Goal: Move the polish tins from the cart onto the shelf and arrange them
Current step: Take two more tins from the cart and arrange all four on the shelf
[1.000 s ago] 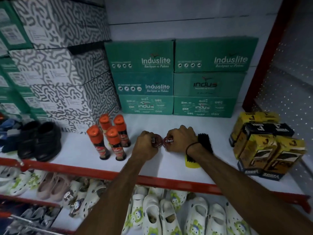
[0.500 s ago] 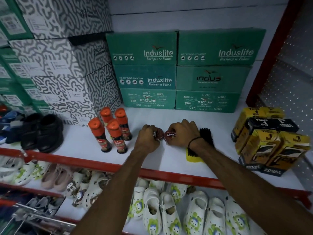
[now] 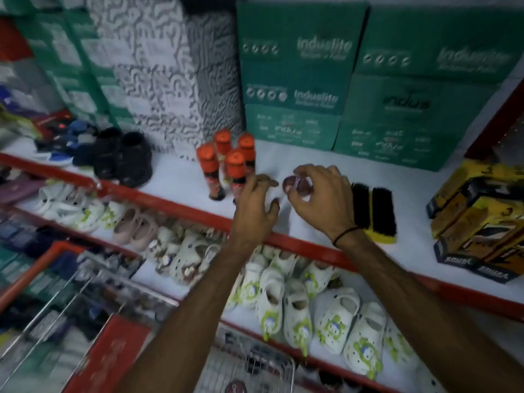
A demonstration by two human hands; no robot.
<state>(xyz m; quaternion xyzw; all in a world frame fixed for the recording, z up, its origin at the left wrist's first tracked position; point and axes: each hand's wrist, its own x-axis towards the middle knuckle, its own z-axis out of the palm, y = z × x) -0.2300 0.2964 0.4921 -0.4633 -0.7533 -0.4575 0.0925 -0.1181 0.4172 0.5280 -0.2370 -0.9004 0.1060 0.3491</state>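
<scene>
**Hands over two polish tins on the white shelf**

Blurred throughout, so fine detail lost. At centre frame, on the white shelf point(image 3: 175, 180), a dark reddish polish tin point(image 3: 297, 184) under the curled fingers of the right hand point(image 3: 320, 199); fingers arched around it, loosely spread, but contact or a small gap impossible to tell through the blur. Just left of it, a second tin point(image 3: 269, 181) seen only as a brown edge behind the fingertips of the left hand point(image 3: 255, 207); that hand spread open, fingers apart, nothing clasped in it. Both tins close together, between the orange-capped bottles point(image 3: 226, 165) on the left and the black brush point(image 3: 373, 208) on the right. Behind, in the upper right of the frame, stacked green boxes point(image 3: 368, 80); at the far right edge, yellow and black cartons point(image 3: 479, 211). Below the red shelf edge, rows of white clogs point(image 3: 297, 302). At the bottom of the frame, the wire cart point(image 3: 255, 364), with one more round tin point(image 3: 235, 387) partly visible at the lower edge.
</scene>
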